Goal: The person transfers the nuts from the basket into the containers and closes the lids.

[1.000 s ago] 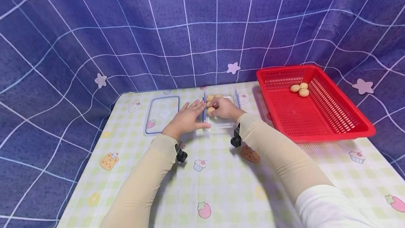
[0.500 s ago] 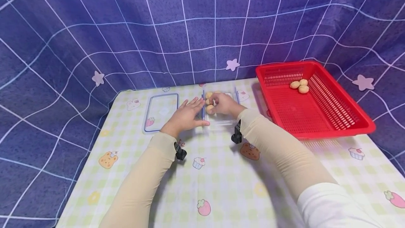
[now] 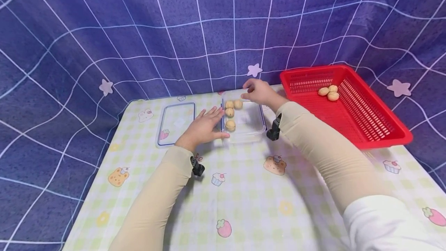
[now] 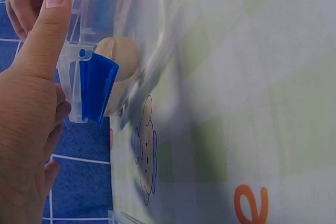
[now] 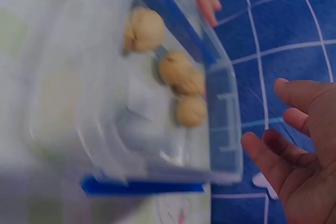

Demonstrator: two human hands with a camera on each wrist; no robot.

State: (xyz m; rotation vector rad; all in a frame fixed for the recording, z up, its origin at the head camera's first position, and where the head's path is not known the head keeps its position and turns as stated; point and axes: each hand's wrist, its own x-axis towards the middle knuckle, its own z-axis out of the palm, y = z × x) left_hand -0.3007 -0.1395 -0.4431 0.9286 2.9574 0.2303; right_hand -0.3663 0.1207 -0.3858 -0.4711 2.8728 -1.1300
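Observation:
A see-through plastic food container (image 3: 249,121) with blue side clips (image 4: 96,88) stands near the back of the table. Several walnuts (image 3: 230,125) lie inside it, mostly along its left side and back corner. My left hand (image 3: 202,129) lies against the container's left wall, fingers spread and straight, with the thumb (image 4: 47,30) at its rim. Over the container's back right part hovers my right hand (image 3: 263,93). In the right wrist view its fingers (image 5: 268,153) are apart and loosely bent, with nothing between them.
To the left, the clear lid (image 3: 177,123) with a blue seal lies flat on the checked tablecloth (image 3: 254,204). A red plastic basket (image 3: 343,123) stands at the right with three walnuts (image 3: 329,92) in its back part. A blue curtain (image 3: 174,42) hangs behind the table.
My right hand has let go of a walnut at the container's left side, then risen and moved right and back. The left hand has stayed at the container's wall.

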